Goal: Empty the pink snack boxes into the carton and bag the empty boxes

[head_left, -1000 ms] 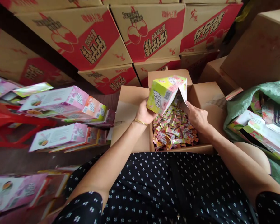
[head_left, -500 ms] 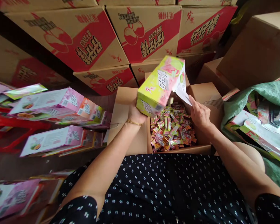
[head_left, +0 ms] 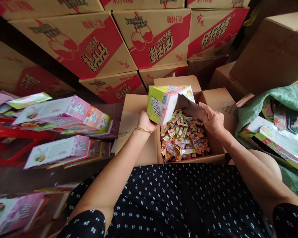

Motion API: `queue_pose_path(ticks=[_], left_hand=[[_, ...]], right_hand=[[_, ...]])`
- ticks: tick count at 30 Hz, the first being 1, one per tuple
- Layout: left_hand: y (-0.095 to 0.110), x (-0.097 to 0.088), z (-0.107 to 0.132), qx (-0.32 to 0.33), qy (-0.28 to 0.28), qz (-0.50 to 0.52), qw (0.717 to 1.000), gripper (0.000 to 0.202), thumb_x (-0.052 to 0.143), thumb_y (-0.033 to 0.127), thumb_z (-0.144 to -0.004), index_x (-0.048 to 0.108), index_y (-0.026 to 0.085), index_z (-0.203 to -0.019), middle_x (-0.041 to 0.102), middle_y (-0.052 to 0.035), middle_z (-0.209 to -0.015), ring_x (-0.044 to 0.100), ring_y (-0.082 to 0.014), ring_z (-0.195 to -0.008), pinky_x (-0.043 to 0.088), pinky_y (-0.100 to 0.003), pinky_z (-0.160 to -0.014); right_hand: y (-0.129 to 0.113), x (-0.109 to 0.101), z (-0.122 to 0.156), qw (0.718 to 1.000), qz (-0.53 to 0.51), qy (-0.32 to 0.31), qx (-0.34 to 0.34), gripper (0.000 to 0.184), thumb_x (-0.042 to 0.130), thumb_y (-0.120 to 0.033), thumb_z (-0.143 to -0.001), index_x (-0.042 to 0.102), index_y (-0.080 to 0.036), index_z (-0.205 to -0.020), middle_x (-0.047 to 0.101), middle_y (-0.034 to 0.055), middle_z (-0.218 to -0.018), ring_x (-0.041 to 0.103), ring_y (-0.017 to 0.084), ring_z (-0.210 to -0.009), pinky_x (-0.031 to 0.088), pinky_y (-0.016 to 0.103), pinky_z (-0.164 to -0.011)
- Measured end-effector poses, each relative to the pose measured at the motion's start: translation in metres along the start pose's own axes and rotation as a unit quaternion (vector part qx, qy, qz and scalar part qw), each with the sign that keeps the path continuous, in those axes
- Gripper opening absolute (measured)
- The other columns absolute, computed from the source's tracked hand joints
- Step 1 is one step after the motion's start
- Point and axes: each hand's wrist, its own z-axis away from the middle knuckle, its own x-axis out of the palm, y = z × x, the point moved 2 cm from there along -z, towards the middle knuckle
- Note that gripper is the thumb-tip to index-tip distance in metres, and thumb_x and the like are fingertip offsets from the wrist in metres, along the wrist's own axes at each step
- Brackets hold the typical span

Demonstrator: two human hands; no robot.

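A green and pink candy box (head_left: 156, 105) is tilted over an open carton (head_left: 136, 132). My left hand (head_left: 147, 121) is closed around its left end from below, a thin gold bracelet at the wrist. My right hand (head_left: 212, 119) pinches the box's lifted flap, which is bent out to the right. Below the box, the carton holds a heap of small wrapped candies (head_left: 185, 140) in green, pink and orange. The carton's flaps are folded outward. Whether candies remain inside the box is hidden from this angle.
Printed cartons (head_left: 152, 39) are stacked at the back. Rows of candy boxes (head_left: 51, 112) stand at the left by a red plastic stool (head_left: 17, 137). At the right, a green sack (head_left: 275, 96) holds opened boxes (head_left: 268, 135); a large plain carton (head_left: 270, 54) leans behind it.
The candy box has come down and turned, so its green end and barcode side show more. My right hand still grips the flap in nearly the same place.
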Motion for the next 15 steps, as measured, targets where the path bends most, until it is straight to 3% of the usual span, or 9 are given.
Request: queue_pose_path(ticks=[3, 5, 8, 11, 13, 15], left_hand=[[-0.001, -0.003, -0.003, -0.041, 0.006, 0.012, 0.999, 0.036, 0.052, 0.045, -0.101, 0.072, 0.019, -0.117, 0.076, -0.0106, -0.093, 0.074, -0.0262, -0.09, 0.065, -0.039, -0.078], [0.003, 0.001, 0.0, -0.028, -0.028, 0.011, 0.999, 0.042, 0.051, 0.053, -0.102, 0.069, 0.022, -0.123, 0.076, -0.0119, -0.103, 0.074, -0.0252, -0.095, 0.064, -0.038, -0.084], [0.01, 0.012, 0.01, -0.003, -0.087, -0.015, 0.996, 0.053, 0.058, 0.063, -0.097, 0.063, 0.031, -0.139, 0.073, -0.0128, -0.122, 0.072, -0.0281, -0.111, 0.06, -0.043, -0.098], [0.01, 0.019, 0.016, 0.021, -0.094, -0.072, 0.993, 0.065, 0.07, 0.059, -0.09, 0.057, 0.037, -0.15, 0.073, -0.0121, -0.127, 0.069, -0.0318, -0.119, 0.056, -0.046, -0.103], [0.009, 0.021, 0.018, 0.059, -0.08, -0.107, 0.989, 0.063, 0.071, 0.049, -0.091, 0.057, 0.037, -0.151, 0.073, -0.0111, -0.129, 0.067, -0.0317, -0.123, 0.055, -0.044, -0.105], [0.008, 0.023, 0.021, 0.11, -0.076, -0.141, 0.981, 0.057, 0.067, 0.036, -0.092, 0.06, 0.035, -0.149, 0.071, -0.01, -0.134, 0.063, -0.0309, -0.13, 0.054, -0.042, -0.106]], right_hand=[[0.002, -0.001, -0.004, 0.998, -0.032, -0.052, 0.009, 0.038, 0.046, -0.023, -0.094, 0.076, -0.016, -0.116, 0.077, 0.0109, -0.092, 0.071, 0.026, -0.084, 0.049, 0.032, -0.076], [0.005, 0.003, -0.006, 0.985, -0.117, -0.12, 0.034, 0.025, 0.049, -0.022, -0.087, 0.073, -0.016, -0.089, 0.072, 0.0087, -0.077, 0.069, 0.024, -0.076, 0.048, 0.03, -0.069], [0.01, 0.015, -0.006, 0.914, -0.318, -0.228, 0.107, 0.01, 0.052, -0.023, -0.077, 0.061, -0.018, -0.074, 0.064, 0.0042, -0.064, 0.063, 0.02, -0.059, 0.048, 0.028, -0.056], [0.015, 0.022, -0.003, 0.839, -0.444, -0.268, 0.162, 0.01, 0.059, -0.027, -0.068, 0.055, -0.019, -0.071, 0.061, 0.0033, -0.059, 0.055, 0.016, -0.049, 0.044, 0.025, -0.045], [0.017, 0.021, -0.001, 0.81, -0.479, -0.292, 0.173, 0.017, 0.064, -0.032, -0.063, 0.052, -0.02, -0.067, 0.06, 0.0041, -0.056, 0.05, 0.014, -0.046, 0.044, 0.025, -0.045], [0.018, 0.017, 0.002, 0.808, -0.483, -0.304, 0.146, 0.021, 0.062, -0.039, -0.062, 0.05, -0.021, -0.063, 0.054, 0.0025, -0.051, 0.045, 0.012, -0.042, 0.051, 0.028, -0.05]])
